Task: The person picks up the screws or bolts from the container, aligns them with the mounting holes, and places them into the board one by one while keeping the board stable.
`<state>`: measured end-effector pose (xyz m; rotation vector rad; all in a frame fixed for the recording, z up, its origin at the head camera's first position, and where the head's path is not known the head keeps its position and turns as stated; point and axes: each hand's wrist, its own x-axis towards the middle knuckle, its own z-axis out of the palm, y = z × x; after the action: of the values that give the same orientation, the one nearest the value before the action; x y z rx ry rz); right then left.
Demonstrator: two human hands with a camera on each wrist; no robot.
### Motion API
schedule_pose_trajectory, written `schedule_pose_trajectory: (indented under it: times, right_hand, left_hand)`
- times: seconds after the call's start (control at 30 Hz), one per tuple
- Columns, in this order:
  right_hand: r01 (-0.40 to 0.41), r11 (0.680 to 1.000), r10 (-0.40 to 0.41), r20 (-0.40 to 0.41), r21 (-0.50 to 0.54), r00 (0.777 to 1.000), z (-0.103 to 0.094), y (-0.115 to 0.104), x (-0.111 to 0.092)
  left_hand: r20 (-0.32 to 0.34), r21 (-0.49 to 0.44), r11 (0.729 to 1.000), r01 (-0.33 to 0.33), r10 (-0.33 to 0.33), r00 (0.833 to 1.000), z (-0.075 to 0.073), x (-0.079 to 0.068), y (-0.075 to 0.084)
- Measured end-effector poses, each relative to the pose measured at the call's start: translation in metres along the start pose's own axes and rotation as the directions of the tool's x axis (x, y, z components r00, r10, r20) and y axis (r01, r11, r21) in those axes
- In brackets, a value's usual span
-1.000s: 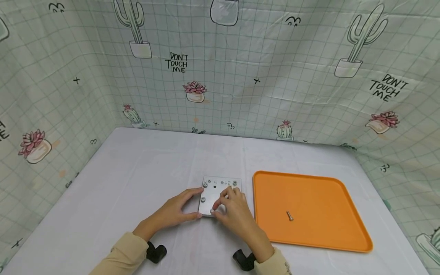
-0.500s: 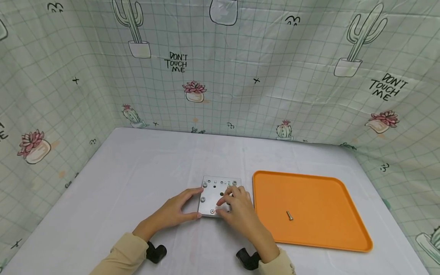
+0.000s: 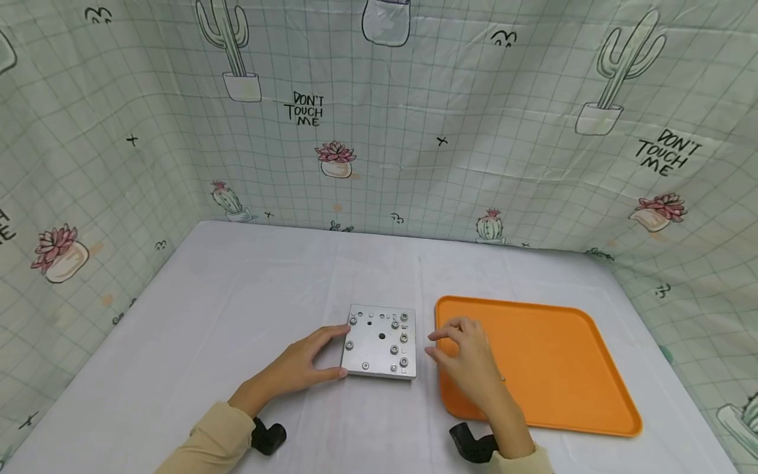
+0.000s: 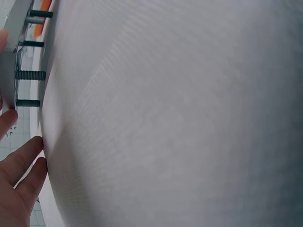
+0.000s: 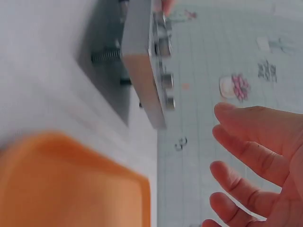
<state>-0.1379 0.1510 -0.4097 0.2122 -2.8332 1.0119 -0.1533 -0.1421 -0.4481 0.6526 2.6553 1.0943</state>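
A square silvery metal plate lies on the white-covered table, with several socket-head screws standing in its holes, mostly along the right side. In the left wrist view the threaded screw shanks stick out beneath the plate. My left hand touches the plate's left edge with thumb and forefinger, spread and fairly straight. Over the left edge of the orange tray is my right hand, thumb and fingers slightly bent and apart, holding nothing. One loose screw on the tray is mostly hidden behind that hand.
The orange tray stands to the right of the plate, with a raised rim. A patterned cloth with cactus drawings hangs behind and beside the table. Black wrist-worn pieces sit at both wrists, low over the table.
My right hand has let go of a screw head at the plate's near edge and moved right to the tray, uncovering the plate's right side. My left hand stays at the plate.
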Motion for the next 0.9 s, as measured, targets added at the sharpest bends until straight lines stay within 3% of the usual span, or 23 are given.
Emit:
schedule_pose_trajectory:
  times: [0.3, 0.57, 0.9]
  right_hand:
    - [-0.147, 0.988, 0.147, 0.005, 0.052, 0.989, -0.03, 0.034, -0.009]
    - [-0.226, 0.974, 0.226, 0.002, -0.019, 0.974, -0.043, 0.065, -0.022]
    - [-0.296, 0.948, 0.305, 0.066, -0.119, 0.95, -0.046, 0.088, -0.031]
  left_hand:
    - [-0.002, 0.0, 1.0, -0.015, 0.015, 1.0, 0.001, 0.0, -0.001]
    - [-0.007, -0.008, 1.0, -0.023, 0.022, 1.0, 0.001, 0.0, -0.003]
    - [-0.011, -0.011, 1.0, -0.024, 0.024, 1.0, 0.002, 0.0, -0.004]
